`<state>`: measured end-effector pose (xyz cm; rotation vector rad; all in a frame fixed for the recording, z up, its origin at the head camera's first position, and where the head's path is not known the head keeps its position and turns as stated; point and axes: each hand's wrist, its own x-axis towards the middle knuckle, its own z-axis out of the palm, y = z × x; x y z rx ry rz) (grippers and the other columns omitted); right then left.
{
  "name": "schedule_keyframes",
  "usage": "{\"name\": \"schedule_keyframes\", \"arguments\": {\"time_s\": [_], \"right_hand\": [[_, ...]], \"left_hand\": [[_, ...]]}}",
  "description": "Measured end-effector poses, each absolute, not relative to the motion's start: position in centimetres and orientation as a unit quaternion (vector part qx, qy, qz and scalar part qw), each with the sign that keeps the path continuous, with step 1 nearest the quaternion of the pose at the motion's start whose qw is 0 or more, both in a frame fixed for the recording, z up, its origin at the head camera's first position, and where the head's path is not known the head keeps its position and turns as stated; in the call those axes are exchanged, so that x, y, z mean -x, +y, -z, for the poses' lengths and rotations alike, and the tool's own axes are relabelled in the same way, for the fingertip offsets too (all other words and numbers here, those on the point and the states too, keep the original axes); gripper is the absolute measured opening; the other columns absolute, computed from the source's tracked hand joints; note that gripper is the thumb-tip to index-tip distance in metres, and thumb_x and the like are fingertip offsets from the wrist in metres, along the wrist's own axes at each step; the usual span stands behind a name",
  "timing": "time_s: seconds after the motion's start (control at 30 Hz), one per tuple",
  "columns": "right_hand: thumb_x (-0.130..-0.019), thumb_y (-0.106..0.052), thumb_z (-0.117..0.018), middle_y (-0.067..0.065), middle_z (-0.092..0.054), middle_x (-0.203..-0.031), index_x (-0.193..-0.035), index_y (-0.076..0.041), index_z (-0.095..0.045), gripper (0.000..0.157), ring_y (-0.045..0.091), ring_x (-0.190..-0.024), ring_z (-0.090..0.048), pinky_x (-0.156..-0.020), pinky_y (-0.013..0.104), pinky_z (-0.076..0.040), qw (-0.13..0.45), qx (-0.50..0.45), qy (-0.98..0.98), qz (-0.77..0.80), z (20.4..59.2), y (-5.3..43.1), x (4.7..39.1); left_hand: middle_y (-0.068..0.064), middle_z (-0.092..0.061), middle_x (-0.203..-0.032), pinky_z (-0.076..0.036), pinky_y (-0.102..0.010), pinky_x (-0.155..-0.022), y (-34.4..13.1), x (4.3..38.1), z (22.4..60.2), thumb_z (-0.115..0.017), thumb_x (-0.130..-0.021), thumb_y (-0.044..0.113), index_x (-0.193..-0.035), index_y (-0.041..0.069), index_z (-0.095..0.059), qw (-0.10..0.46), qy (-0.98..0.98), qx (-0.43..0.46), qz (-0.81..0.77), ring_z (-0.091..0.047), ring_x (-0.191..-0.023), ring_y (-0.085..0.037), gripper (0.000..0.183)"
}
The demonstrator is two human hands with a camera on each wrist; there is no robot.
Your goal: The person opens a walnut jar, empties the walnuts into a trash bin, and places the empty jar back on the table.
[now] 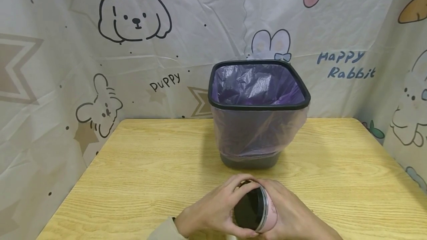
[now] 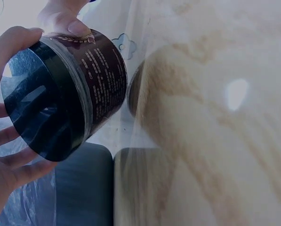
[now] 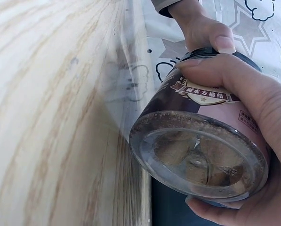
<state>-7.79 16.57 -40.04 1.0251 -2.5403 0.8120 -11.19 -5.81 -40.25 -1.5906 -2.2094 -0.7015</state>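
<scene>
A clear jar (image 1: 271, 216) with a black lid (image 1: 248, 208) is held tilted on its side, low over the front of the table. My left hand (image 1: 215, 203) grips the lid, fingers and thumb spread around its rim. Around the jar's body my right hand (image 1: 291, 208) is curled, its thumb along the label. The label is pink on one part and dark brown with pale print on another, as the left wrist view shows. Through the clear base (image 3: 196, 162) in the right wrist view, several brown pieces lie inside, with crumbs along the wall.
Behind the hands a grey bin (image 1: 248, 162) stands upright on the wooden table (image 1: 150, 166). A purple plastic bag (image 1: 257, 80) lines it, folded out over the sides under a black rim (image 1: 260, 107). A printed cloth (image 1: 186, 29) hangs behind and beside the table.
</scene>
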Motion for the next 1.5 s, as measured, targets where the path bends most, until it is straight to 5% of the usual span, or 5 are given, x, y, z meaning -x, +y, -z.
{"name": "schedule_keyframes", "arguments": {"time_s": [0.17, 0.5, 1.03, 1.5], "right_hand": [[-0.058, -0.064, -0.082, -0.017, -0.051, -0.129, -0.141, -0.026, -0.042, 0.099, 0.007, -0.11, -0.053, -0.088, 0.035, -0.051, 0.137, -0.348, -0.883, -0.282, 40.09, 16.58, 7.63], [-0.049, -0.045, -0.091, -0.015, -0.051, -0.128, -0.141, -0.026, -0.042, 0.106, 0.008, -0.109, -0.054, -0.086, 0.035, -0.052, 0.126, -0.34, -0.888, -0.283, 40.23, 16.76, 7.72], [-0.057, -0.065, -0.082, -0.022, -0.052, -0.124, -0.137, -0.028, -0.045, 0.096, 0.002, -0.108, -0.053, -0.086, 0.03, -0.051, 0.126, -0.338, -0.883, -0.301, 40.12, 16.65, 7.76], [-0.059, -0.057, -0.086, -0.016, -0.052, -0.126, -0.139, -0.025, -0.043, 0.096, 0.007, -0.108, -0.054, -0.086, 0.033, -0.051, 0.129, -0.355, -0.876, -0.302, 40.16, 16.88, 7.86]], "left_hand": [[-0.01, -0.037, -0.142, -0.032, -0.025, -0.109, -5.7, 11.18, 40.11, -0.077, -0.071, 0.051, -0.143, 0.011, -0.038, 0.181, -0.758, 0.579, 0.24, -0.038, -0.13, -0.017, 0.091], [-0.011, -0.035, -0.144, -0.033, -0.026, -0.109, -5.65, 11.39, 40.16, -0.077, -0.073, 0.046, -0.144, 0.011, -0.039, 0.175, -0.739, 0.603, 0.243, -0.037, -0.131, -0.019, 0.088], [-0.006, -0.031, -0.147, -0.036, -0.026, -0.106, -5.72, 11.06, 40.26, -0.078, -0.074, 0.049, -0.149, 0.014, -0.031, 0.135, -0.773, 0.567, 0.252, -0.034, -0.133, -0.015, 0.094], [-0.008, -0.034, -0.144, -0.036, -0.025, -0.106, -5.85, 11.22, 40.11, -0.078, -0.072, 0.05, -0.151, 0.01, -0.026, 0.141, -0.778, 0.567, 0.232, -0.038, -0.131, -0.016, 0.103]]}}
